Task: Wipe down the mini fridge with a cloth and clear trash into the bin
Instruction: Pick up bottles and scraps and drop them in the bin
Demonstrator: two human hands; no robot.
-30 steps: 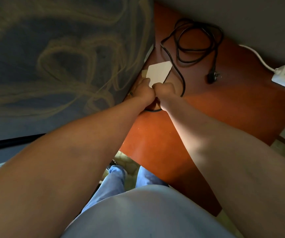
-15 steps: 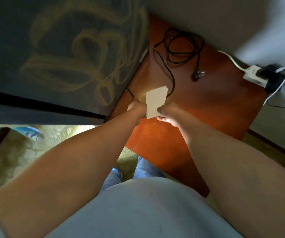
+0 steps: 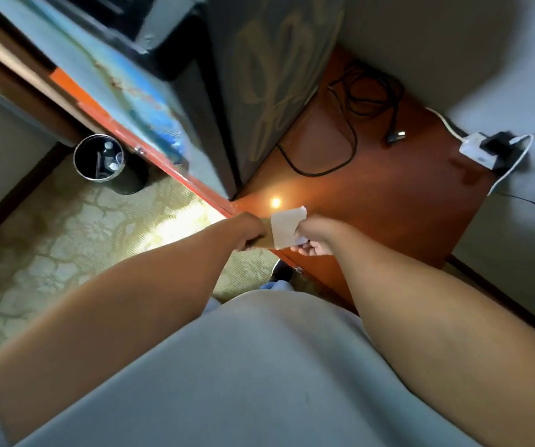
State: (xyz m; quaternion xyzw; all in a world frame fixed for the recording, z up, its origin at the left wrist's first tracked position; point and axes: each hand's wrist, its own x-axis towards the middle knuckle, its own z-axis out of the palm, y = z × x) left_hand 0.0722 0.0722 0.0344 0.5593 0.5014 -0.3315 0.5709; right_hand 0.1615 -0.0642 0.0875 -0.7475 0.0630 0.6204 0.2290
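A small white paper card (image 3: pixel 288 230) is held between both hands above the front edge of the orange-brown wooden cabinet top (image 3: pixel 388 201). My left hand (image 3: pixel 249 232) grips its left side, with a brownish piece under it. My right hand (image 3: pixel 316 237) pinches its right edge. The dark mini fridge (image 3: pixel 269 79) stands on the cabinet behind the hands, its side smeared with yellowish wipe marks. A round metal bin (image 3: pixel 98 158) holding some trash stands on the floor at the left.
A black power cord (image 3: pixel 356 101) lies coiled on the cabinet beside the fridge. A white power strip (image 3: pixel 477 151) with a black plug sits at the cabinet's right edge by the wall. Patterned carpet (image 3: pixel 82 227) covers the floor.
Both hands drew back from beside the fridge toward the cabinet's front edge with the card. The view swung left, bringing the bin and carpet into sight.
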